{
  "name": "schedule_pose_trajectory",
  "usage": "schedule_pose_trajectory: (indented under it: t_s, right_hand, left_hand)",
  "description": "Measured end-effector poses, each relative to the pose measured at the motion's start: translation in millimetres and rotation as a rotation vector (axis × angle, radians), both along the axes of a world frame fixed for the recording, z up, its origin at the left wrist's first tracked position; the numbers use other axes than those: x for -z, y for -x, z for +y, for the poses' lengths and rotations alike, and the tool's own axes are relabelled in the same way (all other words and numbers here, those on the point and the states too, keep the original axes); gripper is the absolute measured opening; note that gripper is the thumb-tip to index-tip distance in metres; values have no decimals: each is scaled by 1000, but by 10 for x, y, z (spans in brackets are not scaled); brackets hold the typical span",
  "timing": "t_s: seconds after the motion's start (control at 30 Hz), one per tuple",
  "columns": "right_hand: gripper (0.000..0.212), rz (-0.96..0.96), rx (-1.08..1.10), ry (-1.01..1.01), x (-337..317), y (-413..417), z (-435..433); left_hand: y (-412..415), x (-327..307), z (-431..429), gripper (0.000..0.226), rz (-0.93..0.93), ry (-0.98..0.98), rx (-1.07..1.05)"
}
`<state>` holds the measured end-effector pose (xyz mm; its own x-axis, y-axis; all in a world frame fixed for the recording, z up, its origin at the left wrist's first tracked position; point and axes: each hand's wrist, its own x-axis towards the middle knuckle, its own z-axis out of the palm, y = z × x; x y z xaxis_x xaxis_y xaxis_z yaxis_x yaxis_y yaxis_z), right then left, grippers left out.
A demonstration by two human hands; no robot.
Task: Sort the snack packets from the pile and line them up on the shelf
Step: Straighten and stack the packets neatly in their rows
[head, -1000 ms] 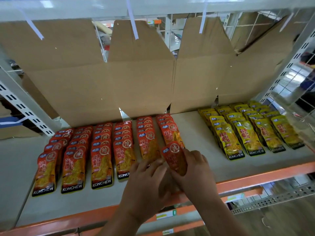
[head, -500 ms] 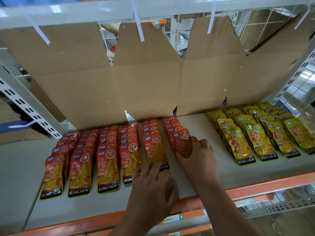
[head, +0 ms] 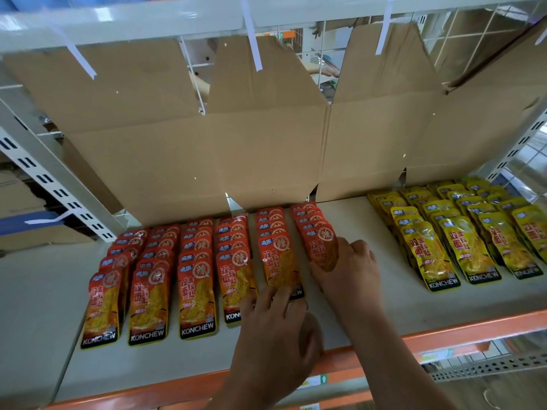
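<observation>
Grip: right hand (head: 352, 270) pinches front red packet (head: 321, 247); left hand (head: 275, 324) flat on neighbouring packet (head: 279, 264).

Six overlapping rows of snack packets (head: 195, 291) lie on the shelf (head: 361, 220), left to middle. A second group (head: 461, 232) lies far right, well apart. Cardboard (head: 266, 143) stands behind both.

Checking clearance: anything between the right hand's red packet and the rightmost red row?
Nothing visible. The right hand holds the red packet at the front of the rightmost red row; the left hand rests on the neighbouring row.
</observation>
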<state>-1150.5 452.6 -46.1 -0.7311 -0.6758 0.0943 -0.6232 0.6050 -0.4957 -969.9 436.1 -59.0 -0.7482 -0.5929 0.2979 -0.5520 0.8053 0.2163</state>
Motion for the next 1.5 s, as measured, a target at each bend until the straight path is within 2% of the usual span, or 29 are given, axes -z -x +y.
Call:
schedule_pose_trajectory:
  t_s: [0.33,0.63,0.87,1.03,1.2,1.37,1.5]
  right_hand:
    - [67,1,13,-9,45,-1,5]
    - [63,-5,6,8,48,-1,18]
    - [71,-23,-6,47,32,11,77]
    - [60,22,-56,119,54,1,166]
    - [49,67,-112,107,115,-35,292]
    - [46,82,-176,105,49,-156,390]
    - [56,114,-273,85,-20,-313,449]
  left_hand:
    - [-15,19,6,36,12,-8,12]
    - [-17,12,0,35,19,9,19]
    - [-12,14,12,34,22,23,21]
    - [-1,17,13,31,34,14,1]
    - [7,-4,28,32,41,20,-34]
    - [-2,-35,48,34,5,57,-37]
    - [-122,-113,40,44,-46,32,-187]
